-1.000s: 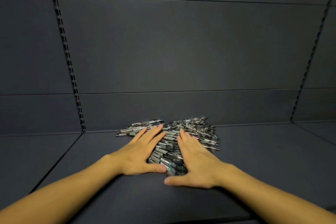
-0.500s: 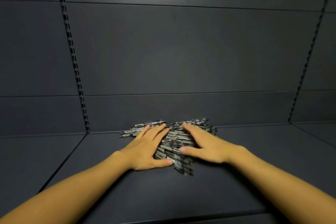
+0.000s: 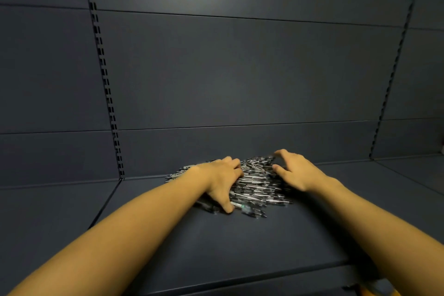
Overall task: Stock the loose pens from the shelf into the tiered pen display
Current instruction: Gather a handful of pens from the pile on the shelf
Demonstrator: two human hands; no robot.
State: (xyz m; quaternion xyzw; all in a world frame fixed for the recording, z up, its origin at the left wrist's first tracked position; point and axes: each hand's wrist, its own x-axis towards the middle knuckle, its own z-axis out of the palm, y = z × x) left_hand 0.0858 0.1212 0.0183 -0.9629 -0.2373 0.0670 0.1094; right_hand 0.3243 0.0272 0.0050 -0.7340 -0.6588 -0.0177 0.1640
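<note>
A heap of loose grey and clear pens (image 3: 257,185) lies on the dark shelf (image 3: 240,242), close to its back panel. My left hand (image 3: 219,181) covers the heap's left side, with its fingers curled into the pens and its thumb stretched down along the near edge. On the right side my right hand (image 3: 296,170) has its fingers hooked over the far pens and its thumb pressed into the heap. The pens under both palms are hidden. No tiered pen display is in view.
Dark back panels (image 3: 240,74) rise straight behind the heap, with slotted uprights at the left (image 3: 105,84) and the right (image 3: 394,64). Adjoining shelf boards extend to both sides. Something orange (image 3: 370,291) shows at the bottom right corner.
Both hands went from lying flat on the heap to curling their fingers into it. The right hand moved back and to the right, and the pens bunched together between the hands.
</note>
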